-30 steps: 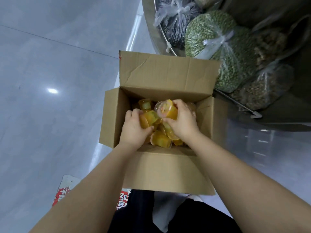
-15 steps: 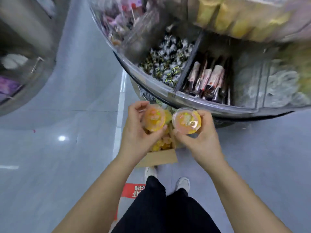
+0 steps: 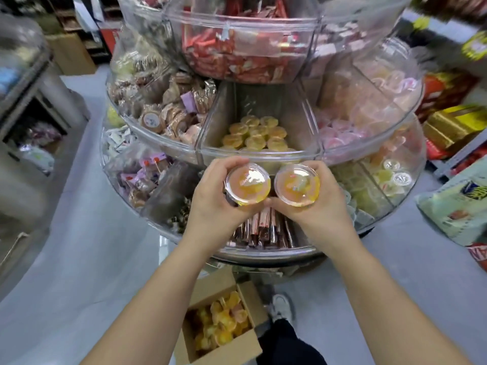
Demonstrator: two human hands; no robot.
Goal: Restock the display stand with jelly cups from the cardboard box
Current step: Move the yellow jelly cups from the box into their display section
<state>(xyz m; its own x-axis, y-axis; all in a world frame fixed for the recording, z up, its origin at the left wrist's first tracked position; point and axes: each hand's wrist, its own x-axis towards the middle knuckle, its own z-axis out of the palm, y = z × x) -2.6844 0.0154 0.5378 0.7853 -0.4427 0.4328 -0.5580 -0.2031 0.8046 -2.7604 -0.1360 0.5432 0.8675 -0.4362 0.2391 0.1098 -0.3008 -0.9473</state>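
Note:
My left hand (image 3: 210,198) grips an orange jelly cup (image 3: 249,184), lid facing me. My right hand (image 3: 320,206) grips a second orange jelly cup (image 3: 297,185) right beside it. Both cups hover just in front of the rim of the display stand's middle tier (image 3: 258,154). Behind that clear rim, a wedge compartment holds several yellow-orange jelly cups (image 3: 255,137). The open cardboard box (image 3: 224,351) sits on the floor below my arms, with several orange jelly cups (image 3: 221,325) inside.
The round clear stand has three tiers of wrapped sweets: red packets (image 3: 237,56) on top, biscuits (image 3: 168,111) left, pink jellies (image 3: 340,133) right, brown sticks (image 3: 263,230) below my hands. My shoe (image 3: 282,306) stands by the box. Another stand (image 3: 23,122) is at left, shelves (image 3: 453,122) at right.
I have risen from the box with a jelly cup in each hand and lifted them from the bottom tier's rim up to the middle tier's jelly compartment.

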